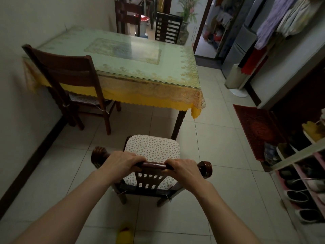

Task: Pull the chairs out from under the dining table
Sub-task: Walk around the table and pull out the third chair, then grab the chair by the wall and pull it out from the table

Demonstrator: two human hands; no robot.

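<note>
A dark wooden chair with a floral seat cushion (152, 148) stands on the tiles just in front of me, fully clear of the dining table (133, 67). My left hand (121, 162) and my right hand (184, 169) both grip its top rail. The table has a glass top over a yellow lace cloth. A second dark chair (70, 74) stands at the table's near left corner, its seat partly under the cloth. A third chair (168, 29) stands at the table's far end, and a fourth (127, 16) is behind the far left.
A wall runs along the left of the table. On the right stand a shoe rack (302, 182) with several shoes, a red mat (255, 131) and a white fan base (237, 80). A yellow slipper (124, 234) lies by my feet. Open tiled floor surrounds the near chair.
</note>
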